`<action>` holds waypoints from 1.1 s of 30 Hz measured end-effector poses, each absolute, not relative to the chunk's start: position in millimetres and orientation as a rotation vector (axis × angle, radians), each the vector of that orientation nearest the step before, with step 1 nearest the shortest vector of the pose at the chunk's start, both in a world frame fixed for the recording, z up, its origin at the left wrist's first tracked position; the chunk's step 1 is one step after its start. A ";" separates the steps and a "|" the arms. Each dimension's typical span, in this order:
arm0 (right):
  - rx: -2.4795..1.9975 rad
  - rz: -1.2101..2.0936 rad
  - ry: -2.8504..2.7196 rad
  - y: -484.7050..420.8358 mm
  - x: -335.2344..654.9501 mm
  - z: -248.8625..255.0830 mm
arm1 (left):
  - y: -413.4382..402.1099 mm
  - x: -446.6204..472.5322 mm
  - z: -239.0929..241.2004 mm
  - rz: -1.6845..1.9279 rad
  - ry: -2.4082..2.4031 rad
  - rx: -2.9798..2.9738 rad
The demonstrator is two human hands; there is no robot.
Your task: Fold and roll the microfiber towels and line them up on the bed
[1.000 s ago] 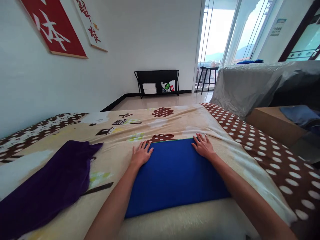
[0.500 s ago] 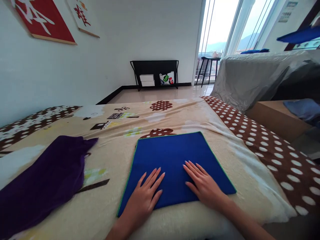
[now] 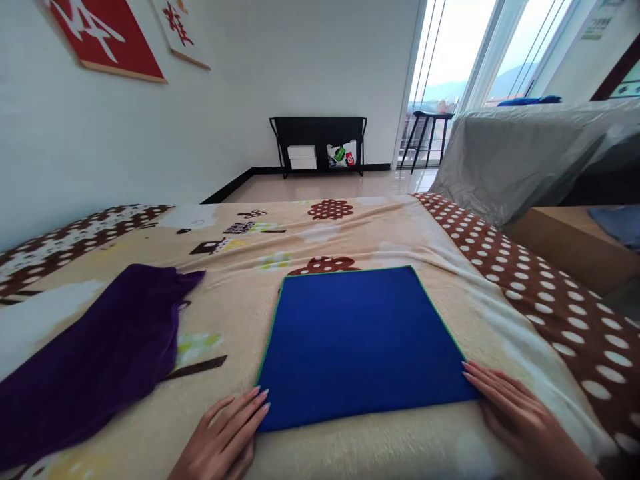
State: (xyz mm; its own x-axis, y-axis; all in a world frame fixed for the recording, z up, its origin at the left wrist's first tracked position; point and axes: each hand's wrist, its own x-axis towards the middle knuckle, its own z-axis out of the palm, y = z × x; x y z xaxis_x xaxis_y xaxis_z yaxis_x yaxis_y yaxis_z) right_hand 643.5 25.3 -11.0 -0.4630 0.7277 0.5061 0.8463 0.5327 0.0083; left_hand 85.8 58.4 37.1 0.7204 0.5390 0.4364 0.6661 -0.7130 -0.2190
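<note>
Quietly, the left hand (image 3: 225, 430) rests at the near left corner of the blue cloth (image 3: 360, 340), fingers straight and close together, just their tips on the fabric, while the right hand (image 3: 520, 413) takes a matching pose at the near right corner. Both look extended rather than clenched, though whether a thumb pinches the fabric from underneath I cannot tell. Between them the blue cloth reaches away from the person, flat on the patterned blanket (image 3: 240, 333), its green-edged sides running up to two far corners that neither hand touches. As I judge it, the smoothing is nearly finished: no obvious crease shows, the far edge runs straight, and at most the near corners are left to settle. Whether it is one layer or several, I can't make out. Farther out, ahead and to the left of the left hand, a purple cloth (image 3: 115, 353) lies loose and rumpled, so I'd say that one is not straightened. Beyond the blanket stands a low black rack (image 3: 320, 127)
</note>
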 end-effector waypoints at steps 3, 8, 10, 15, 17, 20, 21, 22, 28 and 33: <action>-1.234 -0.475 -2.335 25.4 641.4 -6.8 | 54.6 86.2 37.2 -0.521 -0.940 -2.555; -1.176 -0.463 -2.370 28.3 641.0 -0.6 | 53.9 76.0 24.0 -0.712 -1.103 -2.628; -1.192 -0.397 -2.312 30.4 642.1 -2.0 | 57.1 73.2 21.9 -0.785 -1.185 -2.659; -1.333 -0.182 -2.171 33.0 647.3 -14.9 | 64.8 71.1 28.6 -0.863 -1.333 -2.741; -1.389 -0.081 -2.170 33.0 650.3 -19.1 | 66.0 68.9 30.6 -0.861 -1.353 -2.770; -1.433 0.086 -2.129 33.9 655.7 -20.1 | 67.6 61.9 30.2 -0.861 -1.378 -2.812; -1.447 0.153 -2.105 34.9 657.5 -19.1 | 68.5 59.3 29.5 -0.861 -1.384 -2.836; -1.458 0.229 -2.081 36.3 659.1 -17.7 | 69.6 57.1 28.7 -0.861 -1.391 -2.860; -1.506 0.663 -1.895 43.4 661.1 -5.2 | 74.4 64.1 26.3 -0.937 -1.789 -2.834; -1.637 0.716 -1.727 46.6 651.4 -0.5 | 76.6 80.7 23.9 -0.924 -2.213 -2.601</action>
